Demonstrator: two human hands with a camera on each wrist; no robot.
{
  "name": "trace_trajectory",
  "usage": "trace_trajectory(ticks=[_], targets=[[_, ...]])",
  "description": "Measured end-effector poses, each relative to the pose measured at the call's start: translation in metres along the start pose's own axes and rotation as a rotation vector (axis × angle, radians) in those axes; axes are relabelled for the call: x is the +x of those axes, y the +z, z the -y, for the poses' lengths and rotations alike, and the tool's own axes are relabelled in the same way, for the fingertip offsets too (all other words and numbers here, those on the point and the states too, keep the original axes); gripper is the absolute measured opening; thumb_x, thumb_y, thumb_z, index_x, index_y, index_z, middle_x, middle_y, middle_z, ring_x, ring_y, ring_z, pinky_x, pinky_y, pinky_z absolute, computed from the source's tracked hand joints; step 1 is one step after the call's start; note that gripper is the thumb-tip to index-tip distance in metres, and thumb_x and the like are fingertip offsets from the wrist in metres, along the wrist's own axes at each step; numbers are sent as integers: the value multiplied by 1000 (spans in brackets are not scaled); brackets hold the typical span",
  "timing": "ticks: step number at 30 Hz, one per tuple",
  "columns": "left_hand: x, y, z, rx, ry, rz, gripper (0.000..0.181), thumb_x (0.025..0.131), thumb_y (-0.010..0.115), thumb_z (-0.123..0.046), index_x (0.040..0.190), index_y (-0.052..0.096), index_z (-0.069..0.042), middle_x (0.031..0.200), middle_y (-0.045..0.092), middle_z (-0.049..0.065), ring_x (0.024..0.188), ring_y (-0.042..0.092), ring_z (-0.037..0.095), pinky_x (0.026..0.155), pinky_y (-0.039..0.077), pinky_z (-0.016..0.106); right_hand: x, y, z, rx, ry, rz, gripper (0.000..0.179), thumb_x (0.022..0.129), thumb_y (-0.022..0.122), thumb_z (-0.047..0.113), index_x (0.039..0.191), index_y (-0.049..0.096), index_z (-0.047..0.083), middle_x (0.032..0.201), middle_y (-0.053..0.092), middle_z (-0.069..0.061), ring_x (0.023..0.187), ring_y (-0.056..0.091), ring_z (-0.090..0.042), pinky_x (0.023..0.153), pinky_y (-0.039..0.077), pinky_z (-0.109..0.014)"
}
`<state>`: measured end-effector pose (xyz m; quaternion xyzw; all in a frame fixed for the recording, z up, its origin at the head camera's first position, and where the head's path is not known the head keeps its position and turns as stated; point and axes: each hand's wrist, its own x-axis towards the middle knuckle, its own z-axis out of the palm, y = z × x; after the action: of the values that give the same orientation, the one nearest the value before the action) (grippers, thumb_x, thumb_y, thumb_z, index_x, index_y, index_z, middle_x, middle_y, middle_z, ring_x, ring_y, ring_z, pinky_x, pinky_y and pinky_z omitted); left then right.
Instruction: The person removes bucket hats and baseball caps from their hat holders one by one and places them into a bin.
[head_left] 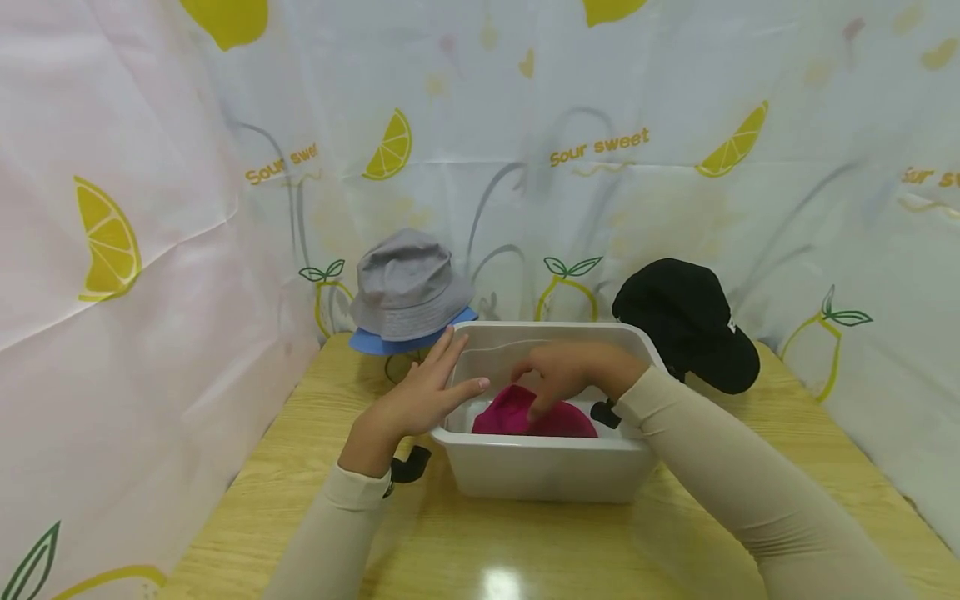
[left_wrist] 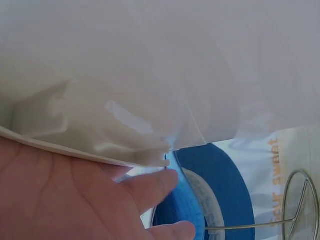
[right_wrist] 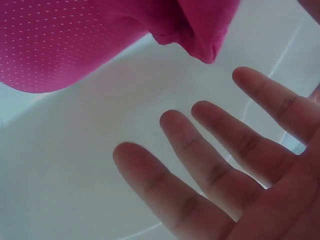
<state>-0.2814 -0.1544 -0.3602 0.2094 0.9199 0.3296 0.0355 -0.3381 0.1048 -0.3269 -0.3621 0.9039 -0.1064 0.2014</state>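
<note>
A magenta cap (head_left: 502,417) lies inside a white plastic bin (head_left: 543,471) in the head view, its front part hidden by the bin's near wall. My right hand (head_left: 573,371) reaches into the bin over the cap. In the right wrist view, the fingers of that hand (right_wrist: 225,185) are spread, with the pink dotted fabric (right_wrist: 60,45) beyond the fingertips and a gap between. My left hand (head_left: 416,400) rests against the bin's left rim, fingers extended. The left wrist view has its palm (left_wrist: 75,200) along the rim's outer side.
Behind the bin to the left, a grey bucket hat (head_left: 412,287) with a blue brim sits on a wire stand (left_wrist: 292,220). A black cap (head_left: 678,321) stands at the back right. Lemon-printed curtains (head_left: 480,108) enclose the wooden table (head_left: 292,483) at the back and sides.
</note>
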Motion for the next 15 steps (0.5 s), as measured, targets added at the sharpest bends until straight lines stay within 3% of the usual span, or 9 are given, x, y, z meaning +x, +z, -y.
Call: trace_trajectory(ticks=[5,15], targets=[[1,-1,0,-4,15,-12,96,98,48,-73,168,11,-18,175,-9,6,161,7,36,122,0,73,-4,-7,2,-9,33,-44,67,81,89,37,140,65,16,131,68,-5,122,62,-28,101,54,-50],[-1,-2,-1,-12,12,-1,94,99,49,-70,168,11,-19,175,-9,5,160,8,37,122,2,73,-25,-29,-2,15,-76,-212,73,84,86,43,146,58,15,143,61,-8,128,60,-36,100,55,-51]])
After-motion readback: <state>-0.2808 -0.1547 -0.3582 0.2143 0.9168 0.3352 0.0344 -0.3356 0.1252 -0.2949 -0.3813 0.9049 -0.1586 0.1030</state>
